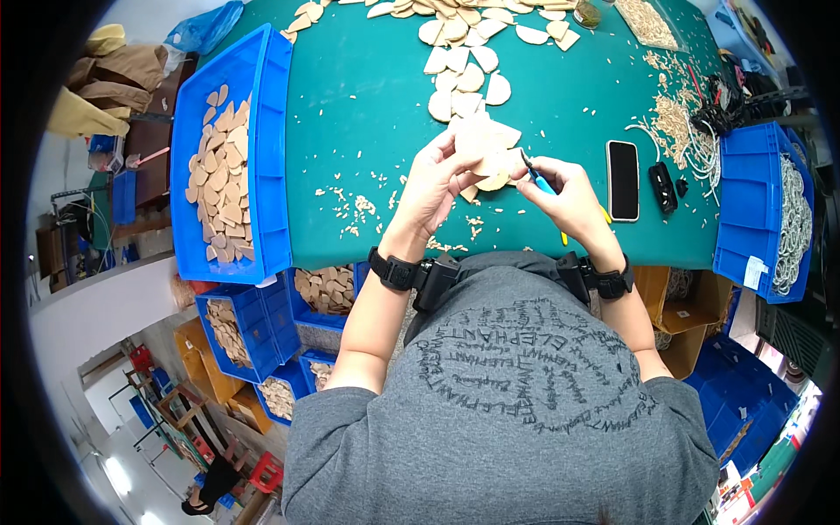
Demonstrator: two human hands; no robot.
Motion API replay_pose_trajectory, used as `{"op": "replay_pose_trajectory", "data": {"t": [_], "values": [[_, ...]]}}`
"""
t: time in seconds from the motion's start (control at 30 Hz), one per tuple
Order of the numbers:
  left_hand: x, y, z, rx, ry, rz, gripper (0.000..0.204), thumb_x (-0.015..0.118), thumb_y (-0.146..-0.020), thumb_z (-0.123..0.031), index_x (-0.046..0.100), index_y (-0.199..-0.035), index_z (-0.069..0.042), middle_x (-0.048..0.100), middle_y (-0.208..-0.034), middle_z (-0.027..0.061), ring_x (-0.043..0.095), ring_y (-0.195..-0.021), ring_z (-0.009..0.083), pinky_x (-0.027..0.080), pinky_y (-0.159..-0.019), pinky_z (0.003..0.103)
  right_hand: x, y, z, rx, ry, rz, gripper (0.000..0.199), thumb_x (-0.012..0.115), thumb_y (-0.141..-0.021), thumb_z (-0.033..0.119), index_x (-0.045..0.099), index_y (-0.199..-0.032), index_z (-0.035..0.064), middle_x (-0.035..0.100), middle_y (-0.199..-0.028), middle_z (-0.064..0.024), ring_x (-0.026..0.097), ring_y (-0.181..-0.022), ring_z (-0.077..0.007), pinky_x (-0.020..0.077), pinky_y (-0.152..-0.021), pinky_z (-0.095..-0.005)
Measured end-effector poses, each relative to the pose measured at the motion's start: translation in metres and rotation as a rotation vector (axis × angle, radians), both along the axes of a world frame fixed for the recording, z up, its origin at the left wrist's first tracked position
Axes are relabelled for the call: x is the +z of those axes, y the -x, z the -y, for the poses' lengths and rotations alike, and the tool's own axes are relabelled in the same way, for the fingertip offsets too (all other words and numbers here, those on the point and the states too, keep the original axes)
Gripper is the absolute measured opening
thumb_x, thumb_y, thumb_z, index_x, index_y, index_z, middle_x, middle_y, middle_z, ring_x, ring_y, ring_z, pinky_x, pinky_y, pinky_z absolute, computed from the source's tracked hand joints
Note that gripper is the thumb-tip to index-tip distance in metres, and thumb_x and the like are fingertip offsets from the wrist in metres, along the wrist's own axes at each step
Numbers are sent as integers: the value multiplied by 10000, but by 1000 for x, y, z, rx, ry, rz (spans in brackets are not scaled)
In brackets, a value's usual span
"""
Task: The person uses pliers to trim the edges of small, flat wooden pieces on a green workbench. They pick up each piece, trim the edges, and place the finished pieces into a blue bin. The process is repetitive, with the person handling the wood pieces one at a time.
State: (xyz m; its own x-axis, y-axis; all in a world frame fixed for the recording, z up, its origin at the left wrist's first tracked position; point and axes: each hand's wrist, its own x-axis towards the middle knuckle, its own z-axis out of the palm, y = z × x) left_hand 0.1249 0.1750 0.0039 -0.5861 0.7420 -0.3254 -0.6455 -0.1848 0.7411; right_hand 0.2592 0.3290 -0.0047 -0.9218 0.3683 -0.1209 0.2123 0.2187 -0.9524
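blue tool [542, 182] partly hidden by the right grip [567, 190], far wooden pieces [446, 10] cut off at top edge

Phone [623, 181], screen dark, flat on green bench [560, 87]; small black object [662, 187] just right of it; blue plastic bag [204, 28] at upper left, brown cloth [127, 66] nearby

The half-round pieces [498, 89] look like smooth, matt wood, the desk [367, 105] has a smooth, low-sheen green top, the storage bin [276, 157] is shiny blue plastic, the smartphone [623, 181] shows a glossy black screen, and the T-shirt [516, 464] is matt heathered cloth.
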Motion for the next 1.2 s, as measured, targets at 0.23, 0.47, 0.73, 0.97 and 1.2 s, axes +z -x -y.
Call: {"op": "replay_pose_trajectory", "data": {"t": [0.23, 0.47, 0.73, 0.97, 1.2], "values": [[1, -13, 2, 50, 4, 4, 365, 643, -881, -113, 450, -1155, 30, 592, -1122, 186, 657, -984, 292, 591, -780, 317, 6, -5, 7, -9, -47, 35, 231, 660, -805, 159, 667, -986, 17, 693, -842, -99, 635, -743, -127, 500, -709, -286], [15, -22, 1, 41, 58, -161, 289, 635, -892, -110, 456, -1077, 20, 592, -1097, 199, 669, -947, 287, 595, -762, 314, 9, -1, 9, -81, -26, 13, 236, 655, -801, 168, 670, -987, 24, 693, -854, -103, 644, -759, -130, 502, -717, -283], [18, -22, 1, 44, 51, -181, 281, 628, -899, -112, 455, -1072, 27, 595, -1088, 191, 671, -941, 280, 594, -756, 304, 10, 3, 6, -65, -58, 45, 237, 657, -809, 187, 685, -975, 20, 692, -831, -93, 631, -740, -113, 501, -706, -264], [17, -23, 0, 60, 45, -238, 272, 635, -896, -103, 447, -1051, 18, 610, -1053, 193, 680, -909, 272, 597, -736, 301, 14, 7, 9, -113, 4, 44, 203, 657, -818, 153, 674, -953, 2, 673, -805, -58, 588, -726, -76, 477, -670, -241], [16, -24, 1, 57, 43, -236, 409, 665, -867, -86, 404, -1159, 32, 586, -1105, 192, 660, -935, 223, 595, -753, 290, 14, 9, 8, -114, 12, 36, 186, 657, -823, 143, 674, -938, -1, 640, -746, -19, 525, -655, -41, 435, -588, -224]]}}
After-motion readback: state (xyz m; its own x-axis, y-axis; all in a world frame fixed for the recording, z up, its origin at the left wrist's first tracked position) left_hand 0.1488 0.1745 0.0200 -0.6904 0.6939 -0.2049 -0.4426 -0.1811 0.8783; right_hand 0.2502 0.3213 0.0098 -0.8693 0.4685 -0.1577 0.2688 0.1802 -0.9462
